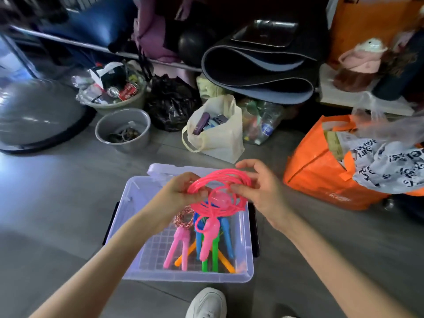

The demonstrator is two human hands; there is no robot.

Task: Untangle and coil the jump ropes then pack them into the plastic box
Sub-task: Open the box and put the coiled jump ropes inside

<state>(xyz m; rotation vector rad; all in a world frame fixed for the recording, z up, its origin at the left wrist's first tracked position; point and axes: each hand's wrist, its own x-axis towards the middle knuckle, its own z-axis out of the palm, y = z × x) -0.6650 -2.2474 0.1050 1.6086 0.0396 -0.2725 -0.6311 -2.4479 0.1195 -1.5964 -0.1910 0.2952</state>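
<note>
Centre frame: we hold the pink rope (220,182) coiled above the box (135,228). Our left hand (181,189) pinches the coil's left side; our right hand (257,187) grips its right side, fingers (246,165) curled over the top. One pink handle (207,239) dangles into the box. Inside lie a striped rope (183,220) and pink, blue, green and orange handles. Shoe (206,302) at bottom centre.

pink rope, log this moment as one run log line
step: coiling | left hand: holds pink rope coil | right hand: holds coil | pink handle: dangling over plastic box | box: holds other ropes
</note>
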